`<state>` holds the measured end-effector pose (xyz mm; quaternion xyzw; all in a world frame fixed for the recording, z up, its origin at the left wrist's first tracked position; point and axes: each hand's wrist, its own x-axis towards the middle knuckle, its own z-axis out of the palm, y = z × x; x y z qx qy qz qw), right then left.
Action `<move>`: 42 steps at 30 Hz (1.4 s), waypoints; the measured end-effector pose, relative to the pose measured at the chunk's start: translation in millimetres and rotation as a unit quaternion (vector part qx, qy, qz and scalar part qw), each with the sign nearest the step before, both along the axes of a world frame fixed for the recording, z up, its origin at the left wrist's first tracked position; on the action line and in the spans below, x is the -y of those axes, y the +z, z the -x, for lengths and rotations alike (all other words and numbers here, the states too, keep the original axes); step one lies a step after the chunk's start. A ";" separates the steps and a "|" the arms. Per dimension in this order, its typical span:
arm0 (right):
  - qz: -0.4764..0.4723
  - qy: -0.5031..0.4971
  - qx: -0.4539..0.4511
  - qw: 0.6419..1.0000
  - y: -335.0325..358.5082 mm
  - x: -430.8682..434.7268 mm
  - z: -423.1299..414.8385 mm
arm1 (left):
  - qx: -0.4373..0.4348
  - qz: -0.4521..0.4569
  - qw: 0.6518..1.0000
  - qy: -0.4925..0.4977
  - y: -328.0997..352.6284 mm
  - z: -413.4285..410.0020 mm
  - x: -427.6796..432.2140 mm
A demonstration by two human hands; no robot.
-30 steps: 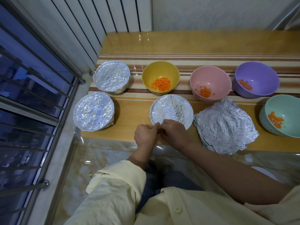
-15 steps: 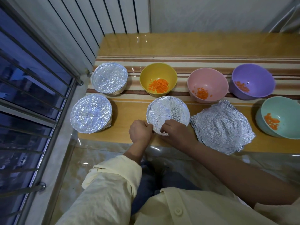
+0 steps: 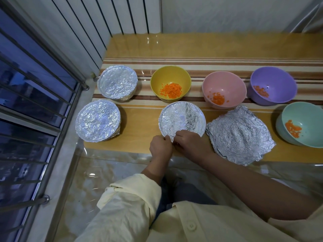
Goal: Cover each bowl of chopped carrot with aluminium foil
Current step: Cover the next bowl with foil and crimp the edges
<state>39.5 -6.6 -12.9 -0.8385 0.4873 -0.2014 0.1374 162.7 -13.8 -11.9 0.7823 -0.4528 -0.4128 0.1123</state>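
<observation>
- Pinching the near edge of the foil sheet [image 3: 183, 117], the left hand [image 3: 160, 147] has its fingers curled, with the thumb pressed against the crumpled foil.
- Right hand [image 3: 191, 145]: fingers curled over the same near edge, gripping the foil just beside the left hand. The two hands meet at the fingertips.
- The foil sheet spans the whole mouth of the centre bowl [image 3: 203, 123], at the middle of the frame. The bowl's colour and contents are hidden under the foil.
- Two more bowls, at the left of the frame, are fully wrapped: the upper covered bowl [image 3: 117, 82] and the lower covered bowl [image 3: 97, 120].
- Four bowls stand uncovered, each holding chopped carrot [image 3: 170, 90]:
- the yellow bowl [image 3: 183, 75], just above the centre bowl;
- the pink bowl [image 3: 232, 82], right of the yellow one;
- the purple bowl [image 3: 281, 81], at the upper right;
- the teal bowl [image 3: 309, 116], at the right edge, partly cut off.
- A stack of loose foil sheets [image 3: 239, 135] lies flat on the table [image 3: 139, 130] between the centre bowl and the teal bowl, close to the right hand.
- A striped cloth [image 3: 209, 65] runs under the upper row of bowls.
- A barred window [image 3: 35, 102] fills the left edge of the frame.
- A cream sleeve [image 3: 129, 198] covers the left forearm at the bottom of the frame.
</observation>
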 end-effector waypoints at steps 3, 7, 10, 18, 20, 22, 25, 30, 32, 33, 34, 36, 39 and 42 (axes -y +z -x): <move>-0.006 -0.006 0.008 1.000 -1.2 -1.5 -2.9 | 0.003 -0.003 1.000 -0.003 0.4 -1.7 2.5; -0.009 -0.013 0.007 1.000 -2.7 -1.4 -4.4 | -0.015 -0.008 1.000 -0.009 0.7 -7.0 0.9; -0.012 -0.015 0.003 1.000 -3.1 0.1 -6.2 | -0.013 -0.009 1.000 -0.016 2.2 -9.0 0.0; -0.016 -0.042 0.013 0.999 -4.0 -1.0 -15.7 | -0.002 0.001 1.000 -0.013 4.5 -15.1 0.5; -0.012 -0.051 0.019 0.998 -3.3 -0.9 -17.5 | -0.007 -0.001 1.000 -0.011 4.1 -16.3 -1.4; -0.009 -0.051 0.015 0.999 -3.4 -1.3 -19.3 | 0.000 0.002 1.000 -0.012 3.2 -17.4 -2.6; -0.012 -0.054 0.009 0.998 -4.5 -1.5 -23.2 | 0.017 0.003 1.000 -0.012 6.1 -19.1 0.2; -0.001 -0.033 0.018 0.999 -5.3 -0.9 -14.8 | 0.031 0.001 0.999 -0.019 10.7 -23.7 8.8; 0.010 -0.016 0.011 1.000 -2.6 -3.6 -6.0 | 0.029 0.002 0.999 -0.023 10.1 -28.2 12.4; 0.015 -0.007 0.002 1.000 -1.4 -5.4 -2.0 | 0.026 0.003 0.999 -0.024 9.7 -29.7 14.1; 0.018 -0.001 -0.007 1.000 -1.0 -6.6 0.5 | 0.024 0.005 0.999 -0.026 9.3 -30.7 15.8; 0.015 0.006 -0.015 1.000 -1.5 -8.1 2.1 | 0.020 0.008 0.999 -0.029 8.1 -31.9 17.4; 0.008 0.007 -0.013 1.000 -3.2 -7.0 -1.9 | 0.010 0.014 1.000 -0.026 6.8 -33.4 15.7; 0.002 0.002 -0.009 1.000 -3.4 -5.6 -5.9 | 0.004 0.040 0.999 0.010 8.3 -31.2 6.7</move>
